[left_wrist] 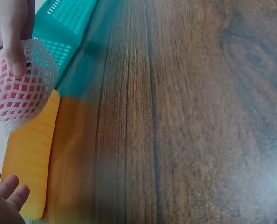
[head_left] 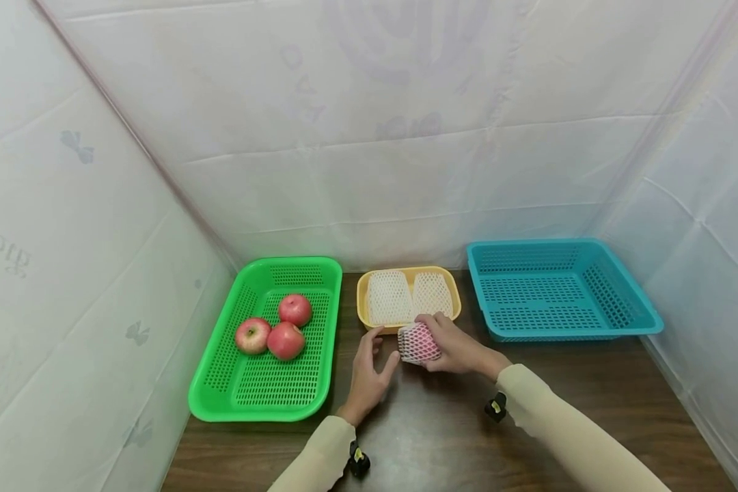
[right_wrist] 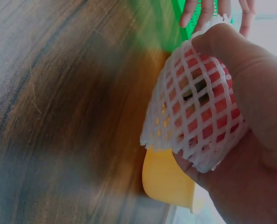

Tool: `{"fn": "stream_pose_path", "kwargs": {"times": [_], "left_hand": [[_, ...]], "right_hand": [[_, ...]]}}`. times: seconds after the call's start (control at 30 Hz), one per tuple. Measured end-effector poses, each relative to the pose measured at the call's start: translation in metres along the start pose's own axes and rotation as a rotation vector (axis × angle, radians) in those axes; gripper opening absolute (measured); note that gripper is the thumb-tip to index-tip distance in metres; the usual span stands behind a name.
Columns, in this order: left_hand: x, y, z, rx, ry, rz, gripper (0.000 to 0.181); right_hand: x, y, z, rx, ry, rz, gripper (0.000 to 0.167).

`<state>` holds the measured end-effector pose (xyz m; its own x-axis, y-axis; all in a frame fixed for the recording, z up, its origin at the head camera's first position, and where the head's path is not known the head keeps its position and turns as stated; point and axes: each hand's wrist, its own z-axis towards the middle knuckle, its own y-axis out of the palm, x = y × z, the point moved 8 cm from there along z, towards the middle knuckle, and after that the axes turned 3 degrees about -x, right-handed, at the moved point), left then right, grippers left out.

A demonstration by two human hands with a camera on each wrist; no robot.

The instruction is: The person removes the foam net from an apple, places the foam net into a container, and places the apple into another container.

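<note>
An apple in a white foam net sleeve (head_left: pixel 419 343) is gripped by my right hand (head_left: pixel 454 346), just in front of the yellow basket (head_left: pixel 361 301). In the right wrist view the thumb presses on the net (right_wrist: pixel 194 102), and red skin shows through its holes. My left hand (head_left: pixel 367 374) is just left of the netted apple, apart from it, with fingers spread and loosely bent around nothing. The left wrist view catches only a few of its fingertips (left_wrist: pixel 10 191). Two white foam nets (head_left: pixel 390 297) lie flat in the yellow basket.
On the left is a green basket (head_left: pixel 264 413) with a first apple (head_left: pixel 295 309), a second (head_left: pixel 253 335) and a third (head_left: pixel 285 341). A blue basket (head_left: pixel 578 335) stands at the right. Brown wooden tabletop (head_left: pixel 443 437) lies in front, and pale curtains (head_left: pixel 369 171) surround the table.
</note>
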<state>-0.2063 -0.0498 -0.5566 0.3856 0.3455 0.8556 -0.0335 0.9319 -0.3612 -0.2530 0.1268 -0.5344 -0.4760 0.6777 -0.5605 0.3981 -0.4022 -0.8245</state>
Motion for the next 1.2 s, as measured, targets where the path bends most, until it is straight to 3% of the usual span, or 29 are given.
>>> {"fn": "stream_pose_path", "kwargs": {"times": [0.27,0.53,1.2], "left_hand": [[-0.001,-0.002,0.001,0.005,-0.014,0.000,0.057],[0.000,-0.004,0.001,0.013,-0.014,0.001,0.054],[-0.005,-0.003,-0.003,-0.016,-0.055,-0.011,0.053]], "right_hand": [[0.002,0.001,0.002,0.020,0.027,0.009,0.090],[-0.001,0.009,0.001,0.034,-0.010,-0.002,0.089],[-0.001,0.032,0.004,-0.017,-0.027,-0.018,0.085]]}}
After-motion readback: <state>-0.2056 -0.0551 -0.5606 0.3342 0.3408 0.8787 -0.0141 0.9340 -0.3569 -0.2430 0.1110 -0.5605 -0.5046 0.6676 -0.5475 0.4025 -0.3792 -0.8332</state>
